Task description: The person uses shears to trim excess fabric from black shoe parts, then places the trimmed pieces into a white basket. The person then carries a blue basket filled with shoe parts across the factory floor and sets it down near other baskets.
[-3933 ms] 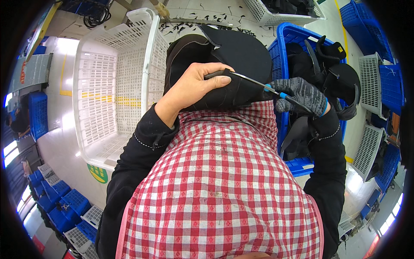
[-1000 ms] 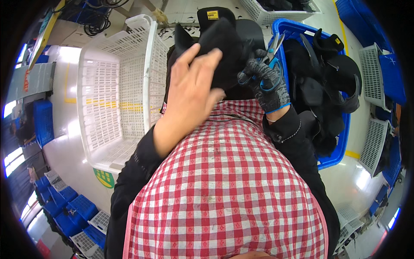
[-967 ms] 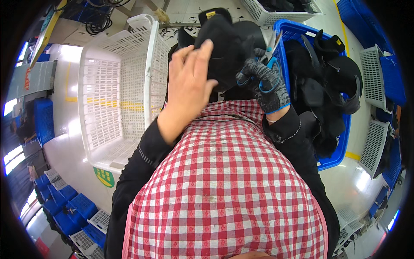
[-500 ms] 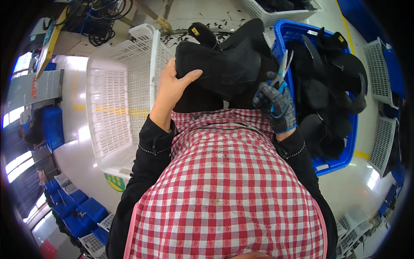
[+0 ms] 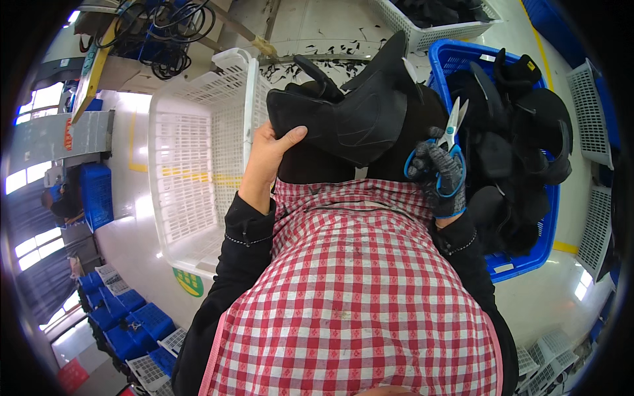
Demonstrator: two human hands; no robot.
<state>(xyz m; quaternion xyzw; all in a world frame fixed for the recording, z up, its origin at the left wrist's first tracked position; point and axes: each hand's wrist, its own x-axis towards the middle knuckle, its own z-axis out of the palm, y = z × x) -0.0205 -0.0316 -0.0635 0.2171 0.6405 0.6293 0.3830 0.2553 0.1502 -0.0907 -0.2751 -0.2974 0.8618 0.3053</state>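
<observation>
Over my lap, my left hand (image 5: 267, 158) grips a black stitched shoe upper (image 5: 370, 122) by its left end, with the thumb on top and the fingers hidden beneath. My right hand (image 5: 441, 173), in a grey glove with a blue cuff, has its fingers in the handles of blue-handled scissors (image 5: 454, 122). The scissor blades point away from me, slightly apart. They are to the right of the upper and do not appear to touch it. Just beyond that hand, a blue basket (image 5: 552, 218) holds several black uppers (image 5: 492, 158).
A white slatted crate (image 5: 181, 148) stands to my left. Black scraps (image 5: 343, 49) litter the floor ahead. Another white crate (image 5: 429, 34) of black pieces sits at the far right. Coiled cables (image 5: 175, 33) hang at the far left, and blue bins (image 5: 135, 330) stand at lower left.
The shoe upper has turned in my left hand; its yellow label no longer shows. My right hand holds the scissors a little lower and farther right. The whole view has shifted slightly.
</observation>
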